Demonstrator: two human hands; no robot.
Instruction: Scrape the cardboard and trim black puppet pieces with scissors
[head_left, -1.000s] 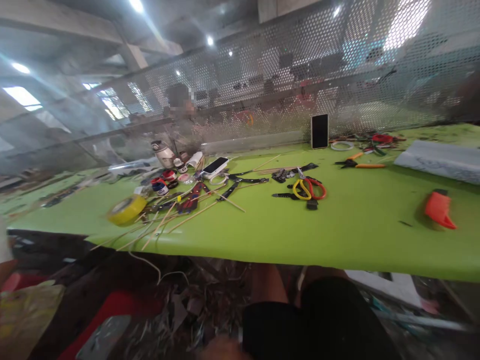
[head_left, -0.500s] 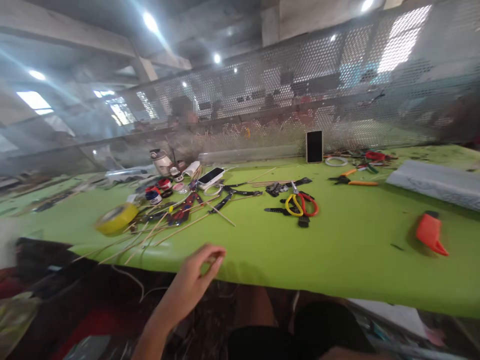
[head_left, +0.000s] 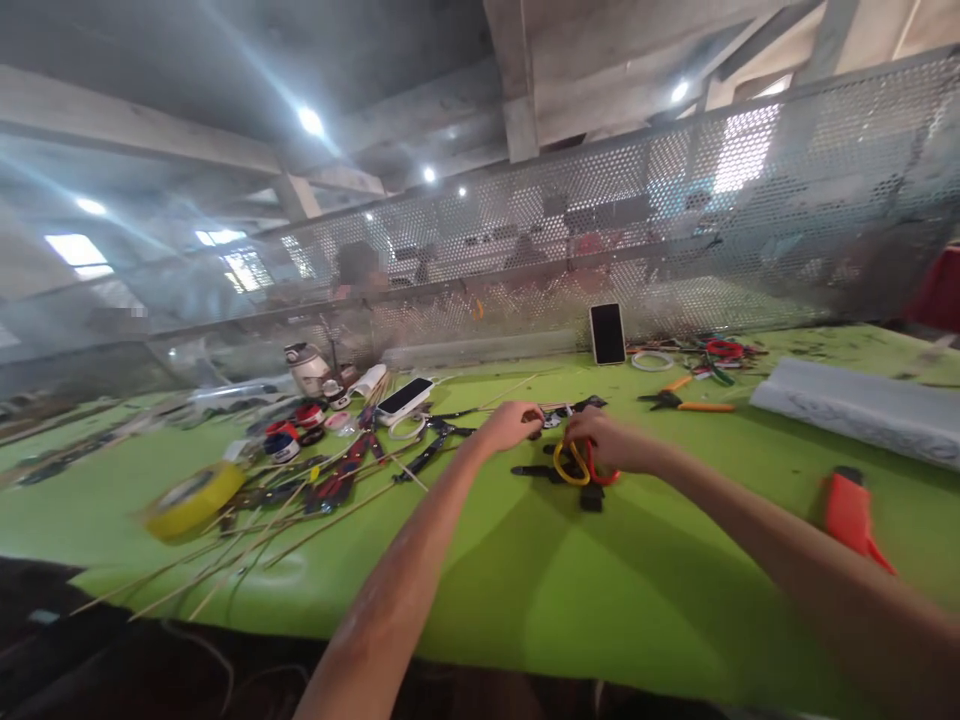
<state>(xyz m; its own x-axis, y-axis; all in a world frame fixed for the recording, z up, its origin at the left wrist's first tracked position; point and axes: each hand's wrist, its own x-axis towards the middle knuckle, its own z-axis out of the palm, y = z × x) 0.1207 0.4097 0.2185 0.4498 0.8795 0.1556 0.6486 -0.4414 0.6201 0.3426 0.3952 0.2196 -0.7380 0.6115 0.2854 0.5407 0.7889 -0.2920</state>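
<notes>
My left hand [head_left: 512,426] reaches over the green table, its fingers curled by a small pile of dark pieces [head_left: 553,417]; whether it grips one is too small to tell. My right hand [head_left: 600,438] is closed at the upper part of the scissors, which have one yellow and one red handle [head_left: 571,465]. Its fingers partly hide the blades. Black straps [head_left: 592,497] lie beneath and beside the scissors. Just left of my left hand are black-handled pliers [head_left: 435,440].
Yellow tape [head_left: 193,500], thin sticks [head_left: 330,525], small jars [head_left: 281,443] and a white device [head_left: 405,398] lie left. A phone [head_left: 607,334] stands behind. Orange-handled pliers [head_left: 705,406], a plastic-wrapped roll [head_left: 862,405] and a red tool [head_left: 849,510] are right.
My left hand has moved forward from the table's front edge to the dark pieces. My right hand has come in from the lower edge of view onto the scissors. The view has tilted up.
</notes>
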